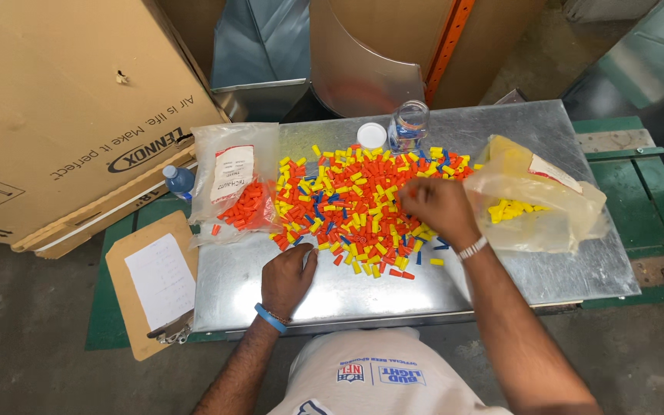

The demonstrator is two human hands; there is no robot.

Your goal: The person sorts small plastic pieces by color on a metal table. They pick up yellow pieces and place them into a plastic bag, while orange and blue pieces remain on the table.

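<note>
I see my right hand (438, 206) pinched closed over the heap of small orange, yellow and blue plastic caps (355, 204); my left hand (286, 278) rests loosely curled at its near edge.

A big brown cardboard box (55, 115) stands far left. A clear plastic bag with a white label (234, 183) lies beside it; a yellowish label-bearing bag (536, 196) lies right.

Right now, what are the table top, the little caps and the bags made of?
Table top: looks like dull grey sheet metal, with soft glare. Little caps: probably plastic, in solid orange, yellow and blue. Bags: thin see-through plastic film, crinkled.
</note>
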